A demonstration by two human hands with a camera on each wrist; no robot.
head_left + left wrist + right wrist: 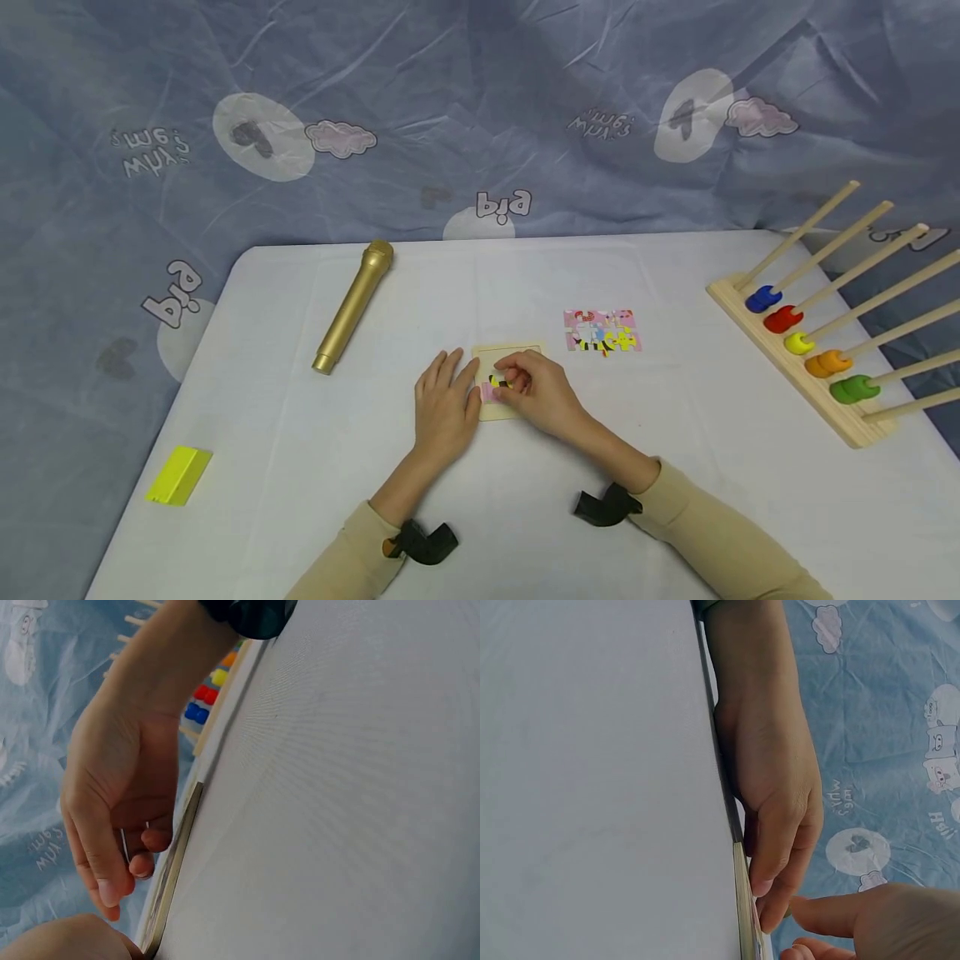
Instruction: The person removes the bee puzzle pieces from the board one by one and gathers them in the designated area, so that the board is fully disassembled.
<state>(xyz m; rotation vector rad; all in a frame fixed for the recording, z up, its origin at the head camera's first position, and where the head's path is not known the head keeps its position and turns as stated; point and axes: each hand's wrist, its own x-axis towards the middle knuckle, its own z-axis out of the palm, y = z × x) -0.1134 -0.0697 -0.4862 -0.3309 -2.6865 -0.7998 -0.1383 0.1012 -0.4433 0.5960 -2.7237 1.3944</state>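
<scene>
A small wooden puzzle tray (512,348) lies on the white-covered table, and its thin edge shows in both wrist views. My left hand (447,408) rests along the tray's left side with its fingers extended. Over the tray, my right hand (543,396) has its fingers curled, with thumb and index finger around a small puzzle piece (498,381) in yellow, black and white. Pink puzzle pieces (489,396) sit in the tray beside it. The right fingers cover part of the tray.
Joined puzzle pieces with pink cartoon pictures (585,318) lie to the tray's upper right. A gold microphone (352,310) is at the back left, a yellow block (180,475) at the left edge. At the right stands a wooden peg rack (798,362) with coloured beads.
</scene>
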